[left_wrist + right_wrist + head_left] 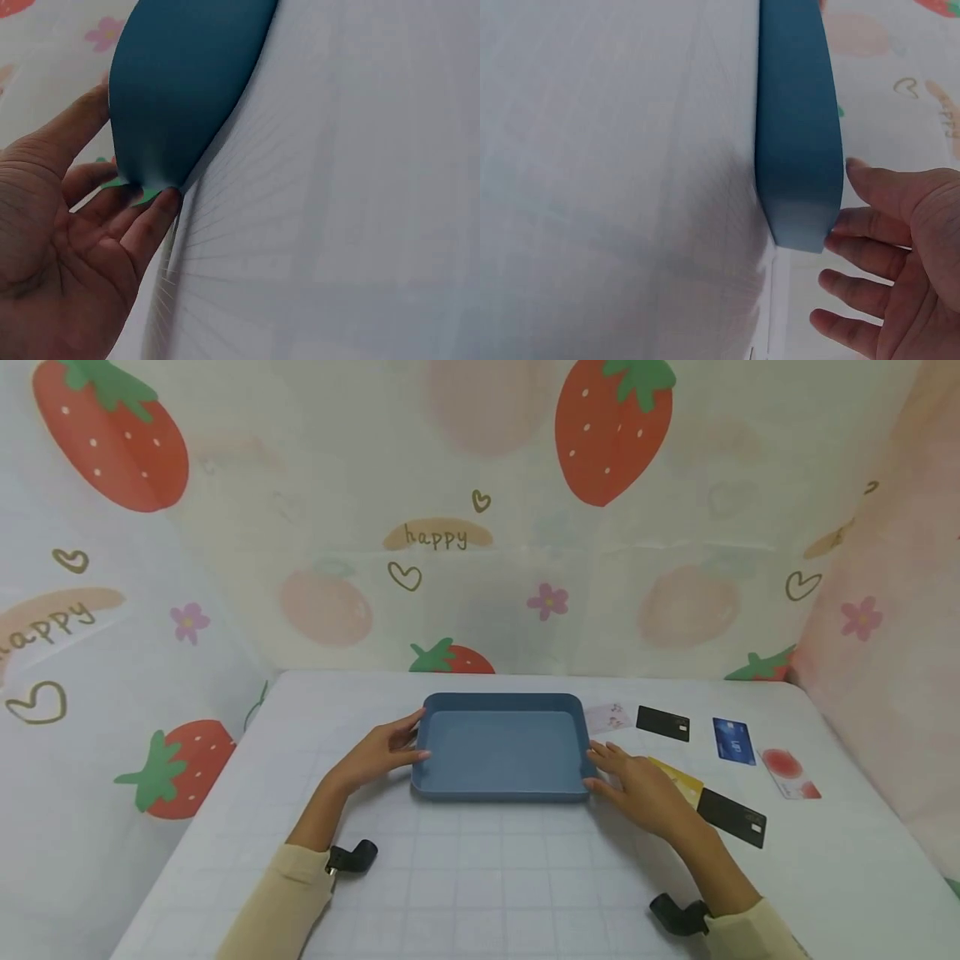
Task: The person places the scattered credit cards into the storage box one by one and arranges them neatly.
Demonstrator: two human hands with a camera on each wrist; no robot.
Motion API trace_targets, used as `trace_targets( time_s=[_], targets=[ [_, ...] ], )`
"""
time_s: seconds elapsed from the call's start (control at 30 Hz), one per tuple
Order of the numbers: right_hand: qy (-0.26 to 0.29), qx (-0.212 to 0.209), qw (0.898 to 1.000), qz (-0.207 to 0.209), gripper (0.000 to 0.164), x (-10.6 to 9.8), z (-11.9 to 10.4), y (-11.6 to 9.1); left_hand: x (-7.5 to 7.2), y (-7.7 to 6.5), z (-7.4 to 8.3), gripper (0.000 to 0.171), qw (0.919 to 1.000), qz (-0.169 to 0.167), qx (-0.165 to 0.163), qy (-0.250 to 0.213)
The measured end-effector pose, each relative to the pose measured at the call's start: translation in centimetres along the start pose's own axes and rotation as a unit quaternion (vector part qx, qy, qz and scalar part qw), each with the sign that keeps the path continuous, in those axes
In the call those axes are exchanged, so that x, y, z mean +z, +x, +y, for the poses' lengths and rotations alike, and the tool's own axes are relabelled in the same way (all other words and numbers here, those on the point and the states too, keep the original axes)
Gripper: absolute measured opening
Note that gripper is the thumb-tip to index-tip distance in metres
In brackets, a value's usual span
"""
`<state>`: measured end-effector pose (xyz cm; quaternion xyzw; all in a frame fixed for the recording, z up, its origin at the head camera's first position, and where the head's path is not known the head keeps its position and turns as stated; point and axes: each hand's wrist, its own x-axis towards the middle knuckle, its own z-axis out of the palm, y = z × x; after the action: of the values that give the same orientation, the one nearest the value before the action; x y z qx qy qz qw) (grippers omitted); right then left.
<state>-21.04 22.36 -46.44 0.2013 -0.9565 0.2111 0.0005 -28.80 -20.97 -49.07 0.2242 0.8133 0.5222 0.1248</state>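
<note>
A shallow blue rectangular tray (501, 756) with rounded corners and a raised rim sits at the far middle of the white table. My left hand (384, 750) holds its left end, thumb over the rim and fingertips bent against the outer wall, as the left wrist view shows. At the tray's right end is my right hand (637, 785), with spread, loosely bent fingers (862, 251). Index and middle fingertips meet the end wall there, and the thumb is close by the rim. Two other fingers of that hand stay off the tray. Inside the tray nothing lies.
Right of the tray lie several cards: a pale card (607, 718), a black card (663, 724), a blue card (733, 742), a white-and-red card (791, 774), a yellow card (684, 782) partly behind my right hand, and another black card (732, 817). Strawberry-printed cloth (480, 460) surrounds the table.
</note>
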Motion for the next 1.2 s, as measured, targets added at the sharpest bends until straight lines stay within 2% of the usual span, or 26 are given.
trace_targets(
  time_s=[0.37,0.57,0.77,0.87,1.03,1.2],
  targets=[
    [0.009,-0.012,1.0,0.003,0.053,-0.2,0.5,-0.1,-0.2,0.0,-1.8,0.083,0.9966,-0.016,0.022,-0.078],
    [0.03,-0.02,0.999,0.008,0.055,-0.7,1.2,-0.3,0.0,-0.2,-2.0,0.083,0.9937,-0.011,0.009,-0.111],
    [0.042,-0.016,0.999,0.028,0.052,-2.3,2.6,-1.2,-0.1,-0.2,-2.4,0.083,0.9917,-0.006,0.007,-0.128],
    [0.046,-0.004,0.998,0.037,0.05,-3.1,3.6,-1.8,-0.1,-0.1,-2.4,0.083,0.9909,-0.003,0.008,-0.134],
    [0.04,0.04,0.998,0.035,0.051,-4.6,5.1,-2.9,0.0,-0.1,-2.5,0.083,0.9904,0.002,0.009,-0.138],
    [0.027,0.051,0.998,0.037,0.052,-5.8,6.8,-3.9,0.1,-0.1,-2.4,0.084,0.9904,0.003,0.011,-0.138]
  ],
)
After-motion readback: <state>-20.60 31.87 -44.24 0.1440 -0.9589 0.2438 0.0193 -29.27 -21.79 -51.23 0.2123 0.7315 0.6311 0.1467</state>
